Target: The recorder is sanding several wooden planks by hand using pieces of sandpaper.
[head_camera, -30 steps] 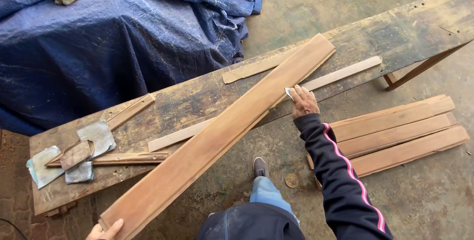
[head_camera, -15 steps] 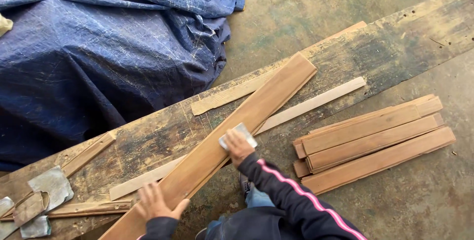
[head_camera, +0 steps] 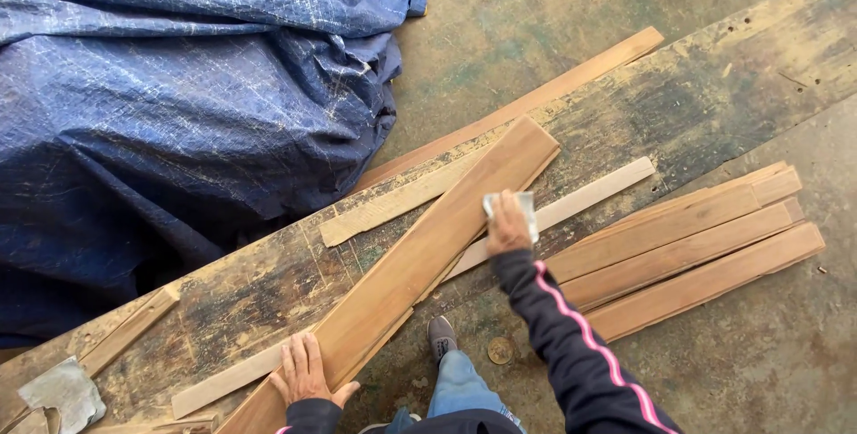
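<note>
Pinning the long plank (head_camera: 428,255) flat-palmed, the left hand (head_camera: 303,371) steadies it (table (head_camera: 714,86) beneath) while the right hand (head_camera: 507,224) grips sandpaper (head_camera: 527,206) against it.

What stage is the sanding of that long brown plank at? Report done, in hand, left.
Done: cannot tell; no sanded stretch stands out on the long brown wooden plank.
In hand: the right hand presses a small grey piece of sandpaper on the plank's upper part; the left hand rests flat on the lower part.
Left: the stacked reddish boards on the floor lie untouched.
</note>
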